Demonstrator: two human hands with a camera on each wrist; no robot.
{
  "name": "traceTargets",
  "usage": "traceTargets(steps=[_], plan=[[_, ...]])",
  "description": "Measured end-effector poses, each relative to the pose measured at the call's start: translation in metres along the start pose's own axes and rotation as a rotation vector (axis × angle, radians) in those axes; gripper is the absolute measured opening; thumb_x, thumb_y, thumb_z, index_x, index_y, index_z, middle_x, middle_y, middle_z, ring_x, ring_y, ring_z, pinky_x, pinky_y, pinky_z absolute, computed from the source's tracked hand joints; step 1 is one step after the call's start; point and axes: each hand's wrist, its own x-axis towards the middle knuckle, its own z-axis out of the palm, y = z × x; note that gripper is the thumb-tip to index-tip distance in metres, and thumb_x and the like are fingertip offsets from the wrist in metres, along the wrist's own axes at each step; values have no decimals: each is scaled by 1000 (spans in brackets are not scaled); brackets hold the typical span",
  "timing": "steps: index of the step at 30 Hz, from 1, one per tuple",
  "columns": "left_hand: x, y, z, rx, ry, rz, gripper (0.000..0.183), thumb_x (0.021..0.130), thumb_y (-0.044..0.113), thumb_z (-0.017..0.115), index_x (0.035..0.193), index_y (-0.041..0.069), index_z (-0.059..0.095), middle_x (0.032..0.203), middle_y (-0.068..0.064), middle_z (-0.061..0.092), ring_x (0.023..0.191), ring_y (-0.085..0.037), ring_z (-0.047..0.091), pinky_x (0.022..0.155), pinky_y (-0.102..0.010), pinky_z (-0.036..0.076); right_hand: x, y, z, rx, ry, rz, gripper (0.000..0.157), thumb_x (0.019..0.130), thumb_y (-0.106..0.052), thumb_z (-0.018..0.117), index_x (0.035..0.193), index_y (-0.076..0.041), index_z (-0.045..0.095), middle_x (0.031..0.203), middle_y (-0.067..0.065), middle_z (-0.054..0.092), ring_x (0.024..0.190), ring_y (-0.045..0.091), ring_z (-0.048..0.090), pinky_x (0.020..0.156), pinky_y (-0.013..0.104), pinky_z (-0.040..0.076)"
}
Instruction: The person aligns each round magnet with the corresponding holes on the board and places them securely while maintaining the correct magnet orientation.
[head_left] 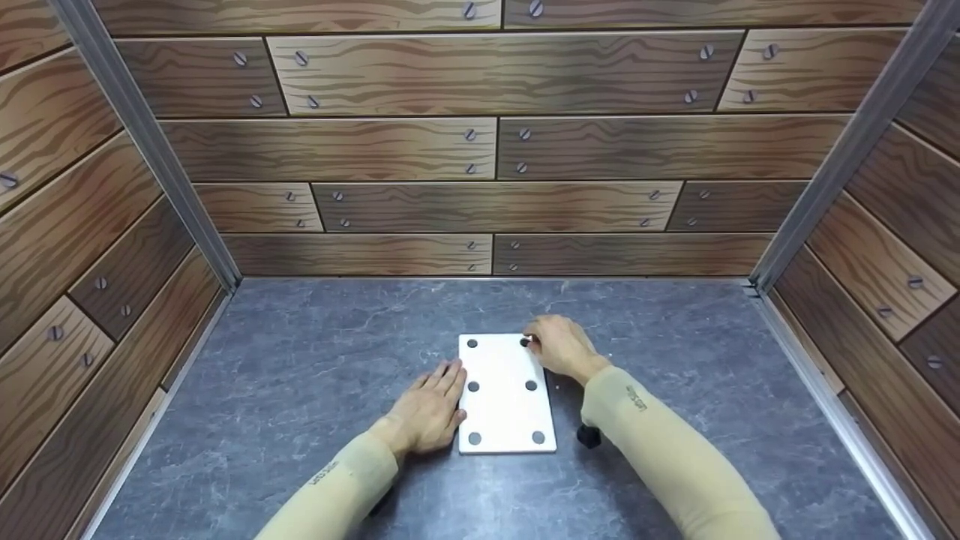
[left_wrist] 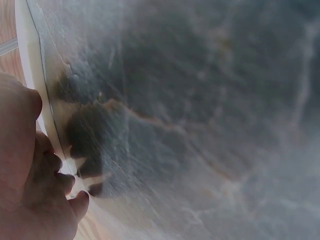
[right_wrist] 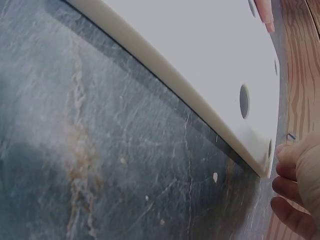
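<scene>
A white rectangular plate (head_left: 504,405) with several round holes lies flat on the dark surface, between the two hands. My left hand (head_left: 429,411) lies along its left edge with straight fingers touching that side. In the left wrist view, the same hand (left_wrist: 35,185) shows at the left border, beside the plate's pale edge. At the far right corner of the plate is my right hand (head_left: 562,346), fingers bent, thumb and fingertips next to the corner hole. In the right wrist view, this hand (right_wrist: 300,185) is by that corner; whether something small is between its fingertips cannot be told.
The grey marbled surface (head_left: 330,337) spreads around the plate. Wood-print panels (head_left: 495,150) stand at the back and both sides, with metal strips (head_left: 847,135) at the corners. A small black object (head_left: 589,436) shows beside the right sleeve. Tiny pale specks (right_wrist: 215,177) dot the surface near the plate.
</scene>
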Motion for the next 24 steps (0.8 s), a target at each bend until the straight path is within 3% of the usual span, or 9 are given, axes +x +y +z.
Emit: traceTargets(steps=[4, 16, 24], plan=[[2, 1, -1, 5, -4, 2, 70, 120, 40, 35, 178, 3, 26, 189, -14, 26, 175, -34, 30, 140, -53, 35, -4, 4, 0, 11, 13, 5, 19, 107, -11, 73, 121, -6, 85, 113, 14, 83, 102, 36, 80, 88, 53, 68], [6, -5, -8, -9, -6, 13, 70, 119, 39, 43, 177, 1, 29, 187, -17, 30, 174, -39, 32, 139, -56, 37, -20, 20, -8, 56, 56, 44, 23, 110, -17, 69, 122, -6, 85, 109, 14, 83, 90, 29, 76, 79, 49, 66], [5, -24, -14, -91, 126, -41, 73, 118, 35, 49, 174, -6, 29, 182, -27, 35, 173, -47, 30, 139, -62, 33, -30, 32, -16, 54, 111, 91, 28, 110, -24, 70, 129, -6, 82, 122, 16, 84, 110, 36, 81, 97, 56, 68]])
